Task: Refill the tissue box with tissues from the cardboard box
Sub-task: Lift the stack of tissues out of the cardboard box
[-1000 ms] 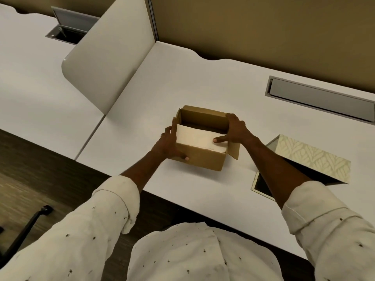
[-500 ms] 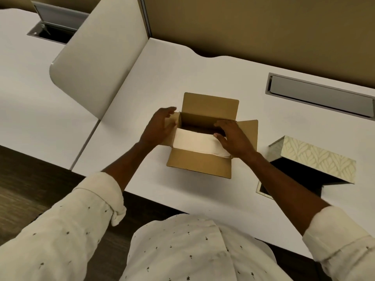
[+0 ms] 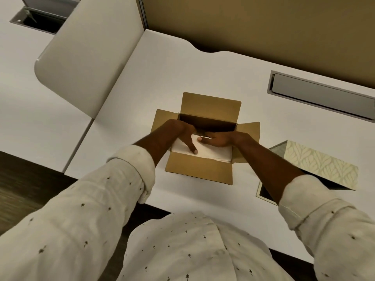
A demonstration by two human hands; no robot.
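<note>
A brown cardboard box (image 3: 199,168) stands open in the middle of the white desk, all its flaps spread outward. Inside it lies a white stack of tissues (image 3: 215,153). My left hand (image 3: 178,131) and my right hand (image 3: 221,137) are both down in the box. Each thumb rests on top of the stack and the fingers curl behind its far edge. To the right stands the leaf-patterned tissue box (image 3: 320,163), open, with its dark inside partly hidden by my right forearm.
A white divider panel (image 3: 91,57) rises at the left between two desks. A grey cable hatch (image 3: 322,96) is set into the desk at the back right, and another hatch (image 3: 38,19) stands open at the far left. The desk's front edge runs just before my body.
The box's flaps have been folded fully outward. Both hands moved from the flaps and the stack's top down into the box, taking hold of the tissue stack at its far edge.
</note>
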